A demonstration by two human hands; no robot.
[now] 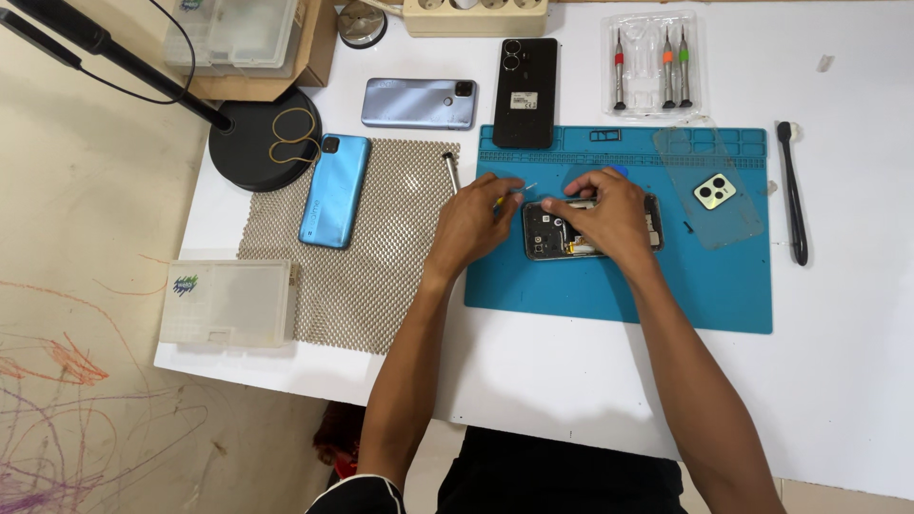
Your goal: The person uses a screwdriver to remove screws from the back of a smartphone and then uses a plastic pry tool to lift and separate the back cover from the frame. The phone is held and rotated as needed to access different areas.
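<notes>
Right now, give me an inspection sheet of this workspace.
Surface: white table with a blue work mat and a mesh pad.
Job's things: opened phone on the mat; removed clear back cover beside it.
Clutter: three closed phones, screwdriver set, black brush, plastic boxes.
Grippers: left hand pinches a thin tool; right hand presses on the opened phone.
Cables: black lead along the lamp arm.
Surroundings: scribbled floor.

I count four phones: blue (334, 190), lilac (419, 103), black (525, 92), opened one (590, 228). Three screwdrivers (653, 67) in the tray. Two clear plastic boxes (227, 303).
</notes>
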